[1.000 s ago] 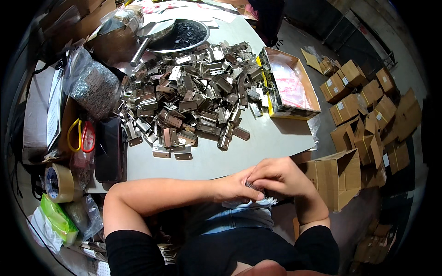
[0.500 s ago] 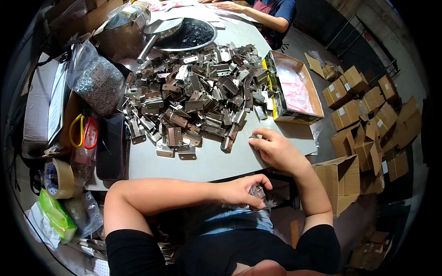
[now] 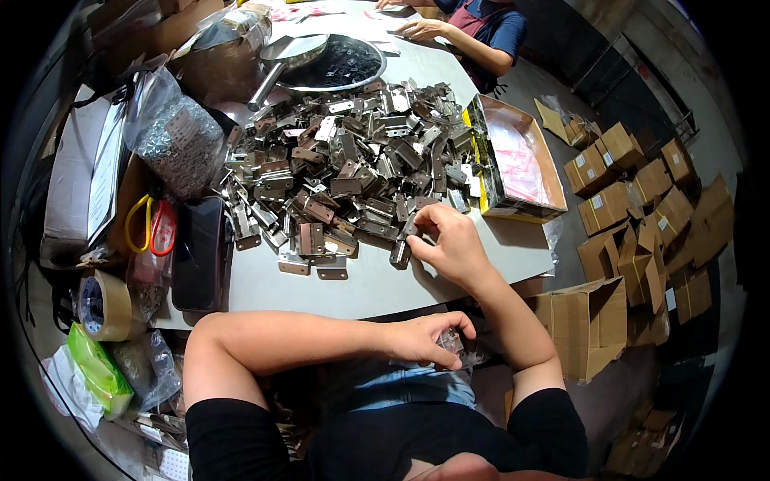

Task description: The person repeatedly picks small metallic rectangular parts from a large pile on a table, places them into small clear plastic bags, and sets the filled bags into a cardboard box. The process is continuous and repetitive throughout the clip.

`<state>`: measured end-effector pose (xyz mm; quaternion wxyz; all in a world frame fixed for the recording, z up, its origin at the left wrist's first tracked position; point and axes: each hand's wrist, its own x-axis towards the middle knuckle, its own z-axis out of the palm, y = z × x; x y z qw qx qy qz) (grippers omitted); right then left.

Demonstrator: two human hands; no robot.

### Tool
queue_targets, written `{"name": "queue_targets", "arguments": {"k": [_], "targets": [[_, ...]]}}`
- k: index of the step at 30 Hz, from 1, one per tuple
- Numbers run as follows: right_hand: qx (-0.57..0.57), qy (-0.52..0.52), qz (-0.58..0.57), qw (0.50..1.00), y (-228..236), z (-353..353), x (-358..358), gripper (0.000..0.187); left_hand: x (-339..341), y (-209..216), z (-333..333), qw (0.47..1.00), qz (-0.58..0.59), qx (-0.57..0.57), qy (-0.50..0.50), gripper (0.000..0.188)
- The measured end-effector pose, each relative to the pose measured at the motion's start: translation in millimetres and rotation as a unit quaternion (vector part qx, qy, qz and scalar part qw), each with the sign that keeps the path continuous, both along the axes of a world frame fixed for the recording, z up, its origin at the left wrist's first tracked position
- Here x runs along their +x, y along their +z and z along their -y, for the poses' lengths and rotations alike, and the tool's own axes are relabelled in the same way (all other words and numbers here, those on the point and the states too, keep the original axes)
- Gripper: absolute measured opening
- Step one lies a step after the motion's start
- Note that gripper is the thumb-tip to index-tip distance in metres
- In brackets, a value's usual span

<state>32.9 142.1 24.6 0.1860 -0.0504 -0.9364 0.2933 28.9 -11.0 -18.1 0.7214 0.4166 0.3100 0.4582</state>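
Note:
A big heap of metal hinges (image 3: 353,168) covers the middle of the grey table (image 3: 377,284). My right hand (image 3: 445,240) reaches over the table's front edge and pinches a hinge (image 3: 411,228) at the near side of the heap. My left hand (image 3: 425,341) stays low over my lap, below the table edge, closed around a small clear plastic bag (image 3: 453,343).
An open box with a pink liner (image 3: 517,160) lies right of the heap. A dark pan (image 3: 333,64) sits at the back. Scissors (image 3: 148,224), a phone (image 3: 196,252), tape (image 3: 104,305) and bags line the left. Cardboard boxes (image 3: 634,216) fill the floor at right. Another person's hands (image 3: 417,28) work at the far end.
My right hand left my left hand at my lap and reached forward onto the table to the heap's near edge. The left hand stayed put with the bag.

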Motion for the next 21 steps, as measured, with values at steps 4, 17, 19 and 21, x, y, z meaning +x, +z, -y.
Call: {"name": "queue_targets", "arguments": {"k": [4, 17, 19, 21], "targets": [[0.029, 0.006, 0.029, 0.999, 2.4, 5.6, -2.6, 0.027, 0.6, -1.7, -0.7, 1.000, -0.012, 0.006, 0.008, 0.050], [-0.783, 0.083, 0.069, 0.612, 2.1, -39.6, 68.4, 0.028, -5.6, 7.1, -0.4, 0.994, 0.064, -0.069, 0.063, 0.055], [-0.797, 0.080, 0.087, 0.593, 6.8, -37.3, 84.4, 0.027, -7.1, 7.3, -1.8, 0.990, 0.065, -0.088, 0.091, 0.059], [-0.782, 0.060, 0.094, 0.613, 17.8, -28.4, 93.2, 0.021, -7.7, 6.0, -3.8, 0.986, 0.076, -0.083, 0.121, 0.062]]}}
